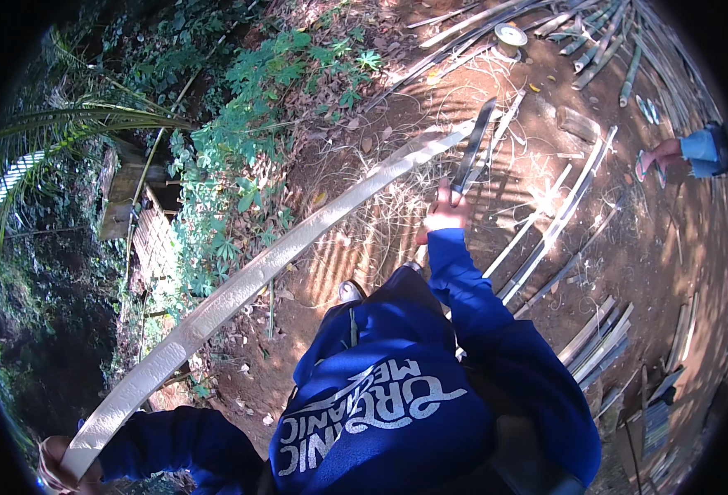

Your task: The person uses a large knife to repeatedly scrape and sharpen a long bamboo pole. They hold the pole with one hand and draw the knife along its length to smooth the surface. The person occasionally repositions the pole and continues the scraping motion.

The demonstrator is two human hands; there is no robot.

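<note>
A long, pale split bamboo strip (252, 276) runs from the lower left up to the middle of the view. My left hand (68, 466) is wrapped around its near end, at the lower left rim. In my right hand (448, 213) is the handle of a machete (473, 147), its dark, narrow blade pointing up and away. The blade crosses beside the strip's far end; whether the two touch, I cannot tell. Thin curly shavings (397, 186) lie over the brown ground beneath them.
Further split bamboo lengths (558, 219) lie to the right, with a short stack (595, 342) nearer. Bamboo poles (607, 41) are heaped at the far right. Another person's leg (669, 153) shows at the right. Green plants (273, 91) edge the left, and a pale round object (510, 35) stands far off.
</note>
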